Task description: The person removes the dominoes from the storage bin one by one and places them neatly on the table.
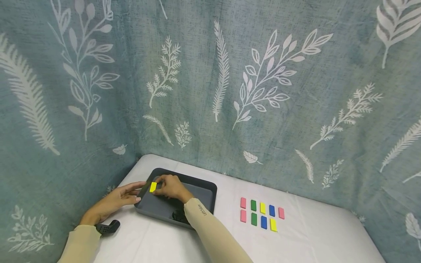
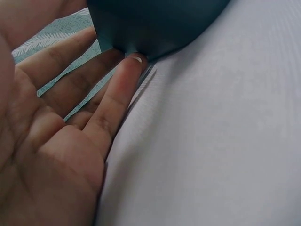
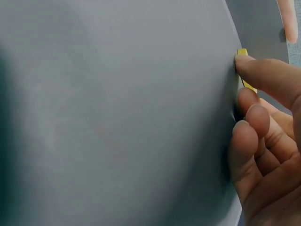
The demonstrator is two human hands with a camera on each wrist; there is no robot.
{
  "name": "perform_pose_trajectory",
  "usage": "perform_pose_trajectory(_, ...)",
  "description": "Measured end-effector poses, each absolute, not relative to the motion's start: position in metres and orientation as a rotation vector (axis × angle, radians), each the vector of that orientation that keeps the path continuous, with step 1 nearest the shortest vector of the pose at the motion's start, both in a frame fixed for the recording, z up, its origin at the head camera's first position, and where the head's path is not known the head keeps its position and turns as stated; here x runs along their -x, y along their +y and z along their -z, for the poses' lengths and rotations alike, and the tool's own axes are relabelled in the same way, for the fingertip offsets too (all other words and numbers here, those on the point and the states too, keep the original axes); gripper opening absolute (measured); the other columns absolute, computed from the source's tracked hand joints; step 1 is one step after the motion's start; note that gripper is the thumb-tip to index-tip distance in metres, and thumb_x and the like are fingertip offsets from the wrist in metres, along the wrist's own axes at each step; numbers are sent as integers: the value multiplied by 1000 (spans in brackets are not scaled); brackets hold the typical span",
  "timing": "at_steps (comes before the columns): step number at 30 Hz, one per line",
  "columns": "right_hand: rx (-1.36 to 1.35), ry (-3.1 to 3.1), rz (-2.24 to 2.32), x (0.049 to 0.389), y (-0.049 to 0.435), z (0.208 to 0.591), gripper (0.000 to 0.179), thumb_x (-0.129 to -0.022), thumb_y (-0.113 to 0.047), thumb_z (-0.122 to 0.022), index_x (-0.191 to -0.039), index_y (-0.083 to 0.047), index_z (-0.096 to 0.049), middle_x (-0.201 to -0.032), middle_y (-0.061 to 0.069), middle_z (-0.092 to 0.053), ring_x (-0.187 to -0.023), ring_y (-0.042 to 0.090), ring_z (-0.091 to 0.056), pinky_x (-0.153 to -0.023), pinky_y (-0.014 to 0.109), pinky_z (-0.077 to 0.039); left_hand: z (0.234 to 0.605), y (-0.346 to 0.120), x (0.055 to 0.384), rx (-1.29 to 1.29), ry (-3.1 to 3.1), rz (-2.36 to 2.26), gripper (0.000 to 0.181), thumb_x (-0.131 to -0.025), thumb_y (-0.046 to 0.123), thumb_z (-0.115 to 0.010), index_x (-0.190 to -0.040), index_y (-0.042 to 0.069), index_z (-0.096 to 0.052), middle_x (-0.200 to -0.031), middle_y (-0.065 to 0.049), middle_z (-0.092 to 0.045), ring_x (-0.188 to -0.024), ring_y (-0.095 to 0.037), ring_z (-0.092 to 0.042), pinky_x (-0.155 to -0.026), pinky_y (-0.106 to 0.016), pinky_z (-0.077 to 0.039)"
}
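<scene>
A dark grey rectangular tray (image 1: 200, 193) lies on the white-covered table at the left. Inside its left end, my right hand (image 1: 172, 187) pinches a small flat yellow block (image 1: 153, 187) between thumb and fingers. The right wrist view shows the block's yellow edge (image 3: 242, 52) close to the tray's side wall; whether it touches the tray floor cannot be told. My left hand (image 1: 116, 199) is at the tray's left side, its fingers extended. In the left wrist view, its fingertips touch the tray's outer wall (image 2: 155, 28).
Right of the tray, several small blocks lie in two rows: pink (image 1: 243, 202), green (image 1: 253, 205), yellow (image 1: 262, 208) and blue (image 1: 272, 210) among them. A green-blue leaf-patterned curtain (image 1: 204, 91) hangs behind and left of the table. Black wrist gear (image 1: 108, 227) sits at my left wrist.
</scene>
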State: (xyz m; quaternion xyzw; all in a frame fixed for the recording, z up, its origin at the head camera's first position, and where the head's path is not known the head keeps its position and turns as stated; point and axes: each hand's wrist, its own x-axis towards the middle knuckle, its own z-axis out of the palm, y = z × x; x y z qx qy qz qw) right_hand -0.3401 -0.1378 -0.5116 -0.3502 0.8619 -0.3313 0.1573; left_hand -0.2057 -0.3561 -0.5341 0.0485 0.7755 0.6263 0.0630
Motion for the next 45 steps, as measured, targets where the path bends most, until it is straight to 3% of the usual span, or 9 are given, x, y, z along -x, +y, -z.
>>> perform_pose_trajectory(25,1149,2432,966,337,-92,471,47,-92,-27,-81,-134,-10,-66,-70,-4,-66,-54,14,-60,-52,25,-53,534,-353,205,-152,2360,-1846,69,-99,28,-71,-159,14,-38,-161,-17,-36,-147,-44,-30,-113,-67,-31)
perform_pose_trajectory(33,1163,2451,967,336,-67,458,49,-92,-25,-80,-137,-10,-64,-74,0,-69,-54,15,-60,-53,25,-52,534,-355,202,-174,2377,-1855,71,-99,26,-71,-160,12,-37,-161,-19,-36,-146,-45,-30,-113,-65,-32)
perform_pose_trajectory(45,1173,2479,1001,335,-24,456,48,-92,-25,-80,-135,-14,-64,-74,-5,-66,-56,14,-59,-55,26,-52,535,-353,202,-159,2377,-1844,73,-99,28,-71,-160,10,-35,-162,-21,-32,-147,-46,-28,-114,-67,-30)
